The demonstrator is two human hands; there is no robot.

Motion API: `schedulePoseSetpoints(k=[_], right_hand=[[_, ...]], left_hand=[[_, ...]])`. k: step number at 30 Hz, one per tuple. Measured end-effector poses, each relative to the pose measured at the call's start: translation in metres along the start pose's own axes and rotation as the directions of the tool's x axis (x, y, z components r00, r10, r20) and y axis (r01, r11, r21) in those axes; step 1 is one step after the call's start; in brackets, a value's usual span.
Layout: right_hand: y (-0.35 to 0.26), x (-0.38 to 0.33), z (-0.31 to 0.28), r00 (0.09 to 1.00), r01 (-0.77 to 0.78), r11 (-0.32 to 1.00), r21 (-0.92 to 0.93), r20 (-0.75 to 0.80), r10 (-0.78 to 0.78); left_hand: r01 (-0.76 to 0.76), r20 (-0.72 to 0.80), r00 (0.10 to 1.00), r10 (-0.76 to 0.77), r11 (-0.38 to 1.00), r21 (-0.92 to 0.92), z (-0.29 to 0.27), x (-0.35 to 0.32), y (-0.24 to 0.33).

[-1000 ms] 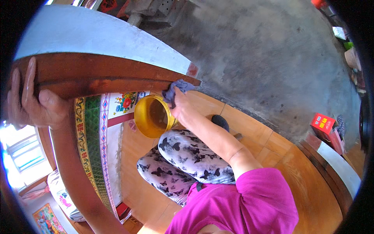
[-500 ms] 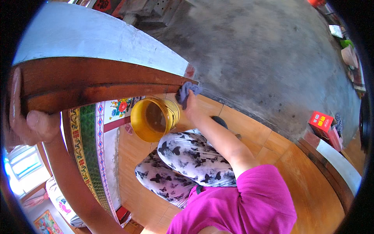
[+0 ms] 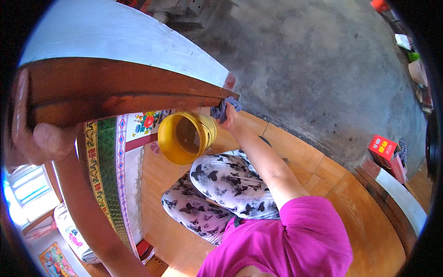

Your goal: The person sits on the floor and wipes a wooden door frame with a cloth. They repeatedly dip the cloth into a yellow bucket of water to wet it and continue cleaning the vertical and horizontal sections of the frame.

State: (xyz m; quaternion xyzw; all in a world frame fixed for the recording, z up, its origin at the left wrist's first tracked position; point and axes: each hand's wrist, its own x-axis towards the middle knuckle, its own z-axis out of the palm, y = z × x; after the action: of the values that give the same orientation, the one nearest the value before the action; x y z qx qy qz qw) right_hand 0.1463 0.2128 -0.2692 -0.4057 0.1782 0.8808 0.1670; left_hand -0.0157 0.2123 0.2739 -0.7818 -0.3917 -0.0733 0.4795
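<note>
Near the bottom of the brown wooden door frame point(image 3: 124, 90), my right hand point(image 3: 230, 120) is closed round a crumpled grey-blue cloth point(image 3: 224, 108). The cloth presses against the frame's end, close to the floor. My left hand point(image 3: 44, 143) grips the frame at its other end, at the far left of the view; some of its fingers are blurred. A yellow bucket point(image 3: 203, 134) with murky water inside stands beside my knees, just left of my right forearm.
A white wall strip point(image 3: 134, 41) borders the frame. Grey concrete point(image 3: 300, 60) lies beyond the tiled floor point(image 3: 295, 177). A red box point(image 3: 383, 148) sits by the opposite jamb at right. A green patterned panel point(image 3: 107, 157) stands left of the bucket.
The view has shifted slightly. My right hand has moved a little along the frame's end, with the cloth still in it. My left hand keeps its place on the frame.
</note>
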Motion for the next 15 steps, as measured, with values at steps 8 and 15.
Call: schedulePoseSetpoints(k=[8,15], right_hand=[[0.031,-0.083,0.069,0.998,0.057,0.998,-0.014,0.041,-0.056],[0.042,-0.165,0.121,0.982,0.138,0.985,-0.099,0.139,-0.124]], left_hand=[[-0.27,-0.061,0.954,0.294,0.93,0.25,-0.007,0.025,-0.005],[0.13,-0.217,0.972,-0.092,0.977,0.167,0.012,0.014,0.039]])
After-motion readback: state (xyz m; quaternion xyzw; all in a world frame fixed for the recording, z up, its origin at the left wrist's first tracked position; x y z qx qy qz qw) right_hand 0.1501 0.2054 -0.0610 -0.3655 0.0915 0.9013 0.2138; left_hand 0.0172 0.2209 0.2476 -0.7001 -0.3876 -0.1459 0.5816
